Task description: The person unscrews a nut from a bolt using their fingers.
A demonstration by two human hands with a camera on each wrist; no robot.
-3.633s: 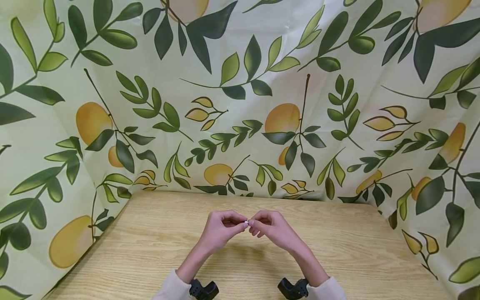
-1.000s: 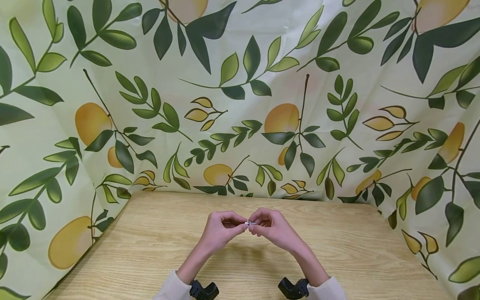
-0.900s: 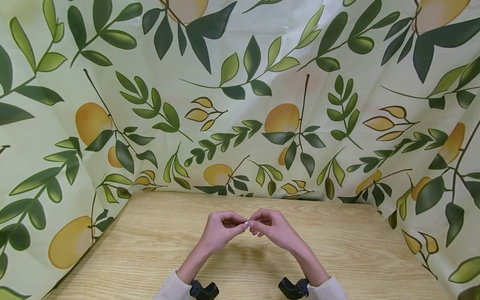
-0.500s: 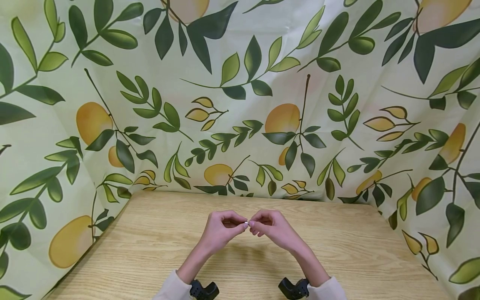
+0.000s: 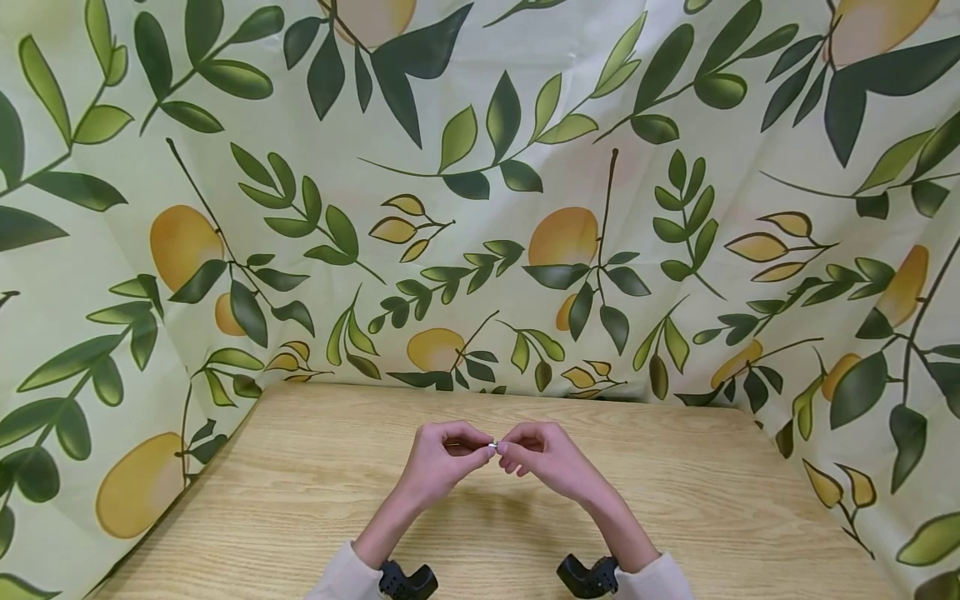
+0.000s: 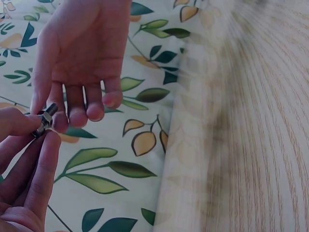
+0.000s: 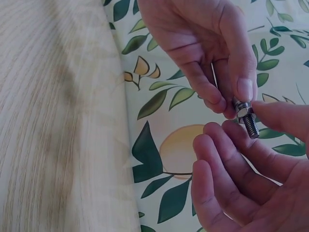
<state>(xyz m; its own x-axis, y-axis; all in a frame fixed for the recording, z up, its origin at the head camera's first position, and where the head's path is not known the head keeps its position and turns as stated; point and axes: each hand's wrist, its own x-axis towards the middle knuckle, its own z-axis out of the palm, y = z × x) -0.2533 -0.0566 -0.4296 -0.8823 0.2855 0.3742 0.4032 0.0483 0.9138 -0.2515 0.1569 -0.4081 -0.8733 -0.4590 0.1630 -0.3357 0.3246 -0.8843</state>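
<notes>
A small metal bolt (image 7: 251, 126) with a hex nut (image 7: 244, 113) on its thread is held between the two hands above the table. My left hand (image 5: 444, 460) pinches its head end between thumb and fingers, which hide most of the head. From the other side, my right hand (image 5: 546, 458) has thumb and index fingertip at the nut's sides. In the left wrist view the threaded end of the bolt (image 6: 52, 108) pokes out between the right thumb and index finger. The other right fingers hang loosely curved.
A light wooden table (image 5: 315, 500) lies below the hands. Cloth with fruit and leaf print (image 5: 480, 275) rises behind it and at both sides. Black wrist devices (image 5: 408, 581) are worn on both wrists, near the pale sleeves (image 5: 345, 575).
The left hand keeps its place with the bolt. A second ago the right fingers were spread wider, showing the bolt's end between them; now they are closer together and slightly lower.
</notes>
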